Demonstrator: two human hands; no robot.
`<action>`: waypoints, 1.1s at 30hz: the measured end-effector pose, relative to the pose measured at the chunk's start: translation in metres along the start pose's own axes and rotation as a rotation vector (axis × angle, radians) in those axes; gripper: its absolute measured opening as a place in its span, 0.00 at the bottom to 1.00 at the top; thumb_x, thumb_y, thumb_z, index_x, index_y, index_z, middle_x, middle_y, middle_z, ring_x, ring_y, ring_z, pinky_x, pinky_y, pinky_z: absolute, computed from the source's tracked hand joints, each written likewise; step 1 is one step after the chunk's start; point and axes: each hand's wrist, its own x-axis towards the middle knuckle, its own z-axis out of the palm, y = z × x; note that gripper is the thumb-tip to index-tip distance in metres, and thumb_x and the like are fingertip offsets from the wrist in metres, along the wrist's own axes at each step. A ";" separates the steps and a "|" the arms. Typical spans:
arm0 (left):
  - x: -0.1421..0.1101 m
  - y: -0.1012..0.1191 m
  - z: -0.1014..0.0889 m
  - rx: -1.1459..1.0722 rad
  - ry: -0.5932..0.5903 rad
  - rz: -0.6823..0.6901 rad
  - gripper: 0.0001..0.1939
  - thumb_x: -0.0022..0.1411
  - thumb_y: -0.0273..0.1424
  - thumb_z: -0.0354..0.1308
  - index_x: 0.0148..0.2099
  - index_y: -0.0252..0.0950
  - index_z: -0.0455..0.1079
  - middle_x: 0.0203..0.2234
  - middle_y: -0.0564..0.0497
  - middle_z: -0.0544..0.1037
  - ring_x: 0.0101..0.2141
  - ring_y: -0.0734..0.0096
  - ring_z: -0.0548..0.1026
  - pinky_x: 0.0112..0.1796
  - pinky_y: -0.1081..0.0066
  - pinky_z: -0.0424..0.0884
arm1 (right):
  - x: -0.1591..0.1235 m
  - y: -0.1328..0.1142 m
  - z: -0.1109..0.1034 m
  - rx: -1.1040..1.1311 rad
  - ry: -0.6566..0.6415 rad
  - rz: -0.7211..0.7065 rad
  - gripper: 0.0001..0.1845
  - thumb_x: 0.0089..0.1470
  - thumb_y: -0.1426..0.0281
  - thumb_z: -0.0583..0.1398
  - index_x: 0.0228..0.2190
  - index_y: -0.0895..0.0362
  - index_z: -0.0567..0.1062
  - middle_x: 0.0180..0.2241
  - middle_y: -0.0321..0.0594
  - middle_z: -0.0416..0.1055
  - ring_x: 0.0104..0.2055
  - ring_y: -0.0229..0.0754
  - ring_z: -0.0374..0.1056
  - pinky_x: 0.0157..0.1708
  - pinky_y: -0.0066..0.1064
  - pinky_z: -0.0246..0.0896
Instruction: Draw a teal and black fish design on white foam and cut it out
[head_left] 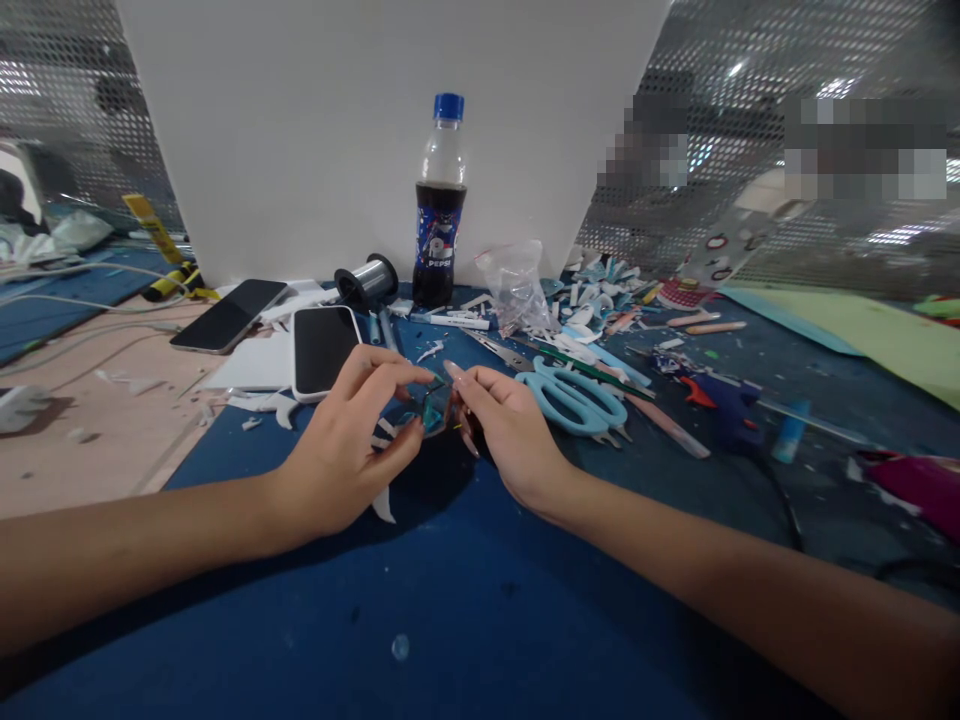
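Note:
My left hand [349, 430] is curved in a pinch, thumb and fingertips at the edges of a small teal piece [431, 412] above the blue table mat. My right hand [514, 425] is closed close beside it, thumb against the fingers. Something small and dark shows under the right fingers, too hidden to name. Light-blue-handled scissors [574, 395] lie just right of my right hand. A white-framed phone [325, 350] lies beyond my left hand, and white paper scraps [384, 505] lie below it.
A Pepsi bottle [439, 235] stands at the back before a white board [300, 130]. Near it are a wire spool [367, 280], a clear plastic bag [519, 285] and heaped scraps [600, 285]. A glue gun [731, 405] with its cord lies right; a dark phone [231, 315] lies left.

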 end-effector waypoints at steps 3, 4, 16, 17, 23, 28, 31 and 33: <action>0.000 0.000 0.000 -0.001 -0.004 -0.006 0.14 0.69 0.21 0.51 0.54 0.38 0.64 0.45 0.46 0.67 0.41 0.69 0.73 0.43 0.65 0.80 | 0.000 0.001 0.000 0.007 0.001 -0.006 0.30 0.49 0.48 0.72 0.19 0.55 0.66 0.15 0.27 0.58 0.14 0.28 0.53 0.14 0.22 0.50; 0.000 0.000 0.000 -0.002 -0.006 -0.005 0.14 0.69 0.21 0.51 0.54 0.38 0.65 0.45 0.46 0.67 0.41 0.69 0.73 0.43 0.65 0.80 | 0.000 0.001 0.000 0.012 0.001 -0.006 0.30 0.48 0.48 0.72 0.19 0.55 0.66 0.15 0.26 0.58 0.14 0.28 0.53 0.14 0.22 0.50; -0.001 0.001 0.000 -0.010 -0.012 -0.009 0.14 0.69 0.22 0.52 0.55 0.38 0.66 0.45 0.46 0.67 0.44 0.66 0.73 0.45 0.65 0.80 | 0.000 0.001 -0.001 0.015 0.000 0.012 0.28 0.49 0.46 0.69 0.21 0.54 0.67 0.14 0.26 0.58 0.14 0.29 0.53 0.14 0.24 0.49; -0.001 0.001 0.000 -0.012 -0.013 -0.013 0.14 0.70 0.22 0.52 0.55 0.38 0.66 0.45 0.46 0.67 0.44 0.66 0.73 0.45 0.65 0.80 | -0.001 0.001 -0.001 0.023 0.004 0.016 0.28 0.48 0.45 0.69 0.21 0.54 0.67 0.15 0.27 0.59 0.14 0.29 0.53 0.14 0.24 0.49; -0.004 -0.001 0.002 -0.025 0.004 -0.030 0.14 0.70 0.24 0.51 0.55 0.39 0.66 0.46 0.46 0.67 0.46 0.64 0.71 0.47 0.64 0.79 | 0.000 0.000 -0.001 0.025 0.011 0.020 0.27 0.49 0.45 0.67 0.23 0.54 0.68 0.18 0.29 0.61 0.17 0.32 0.55 0.15 0.26 0.52; -0.007 -0.003 0.003 -0.046 0.022 -0.021 0.16 0.69 0.24 0.52 0.56 0.40 0.66 0.48 0.46 0.67 0.48 0.63 0.70 0.49 0.62 0.78 | 0.001 0.004 -0.003 0.006 0.031 -0.004 0.26 0.53 0.44 0.64 0.23 0.54 0.70 0.19 0.32 0.62 0.18 0.34 0.57 0.16 0.27 0.53; -0.007 -0.003 0.002 -0.061 0.035 -0.009 0.16 0.68 0.24 0.52 0.57 0.41 0.66 0.48 0.46 0.66 0.47 0.65 0.70 0.49 0.64 0.78 | 0.001 0.005 -0.004 0.005 0.044 -0.005 0.27 0.54 0.43 0.62 0.24 0.54 0.70 0.19 0.33 0.63 0.19 0.35 0.59 0.17 0.28 0.56; -0.007 -0.003 0.002 -0.067 0.042 -0.007 0.16 0.69 0.24 0.51 0.57 0.41 0.66 0.48 0.46 0.66 0.47 0.66 0.70 0.50 0.65 0.78 | 0.000 0.005 -0.005 0.012 0.050 -0.008 0.27 0.54 0.42 0.62 0.24 0.54 0.70 0.21 0.34 0.65 0.19 0.35 0.60 0.19 0.29 0.58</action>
